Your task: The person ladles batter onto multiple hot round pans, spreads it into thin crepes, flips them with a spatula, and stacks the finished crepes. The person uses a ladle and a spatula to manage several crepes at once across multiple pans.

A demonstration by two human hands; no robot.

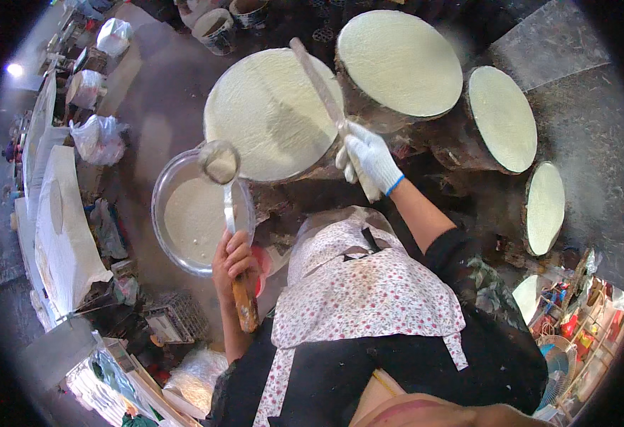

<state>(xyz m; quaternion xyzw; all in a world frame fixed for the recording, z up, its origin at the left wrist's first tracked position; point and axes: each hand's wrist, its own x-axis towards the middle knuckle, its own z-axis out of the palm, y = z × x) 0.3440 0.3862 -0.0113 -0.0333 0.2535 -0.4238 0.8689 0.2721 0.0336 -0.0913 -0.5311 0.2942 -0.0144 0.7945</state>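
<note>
My bare left hand (235,262) is closed around the wooden handle of a metal ladle (228,203). The ladle's bowl is over the far right rim of a clear plastic basin (161,238) and has pale batter in it. More pale, bubbly batter (198,220) lies in the basin. My right hand (372,155), in a white knit glove with a blue cuff, grips a long flat wooden spatula (313,75). Its blade reaches over a round griddle covered with a pale layer of batter (262,117); whether it touches the layer I cannot tell.
More round griddles bearing pale layers, such as a large one (401,62) and a narrower-looking one (502,119), curve away to the right. Buckets (214,32) stand beyond. A plastic bag (100,139) and white cloth-covered surface (70,228) are on the left. A fan (557,363) stands lower right.
</note>
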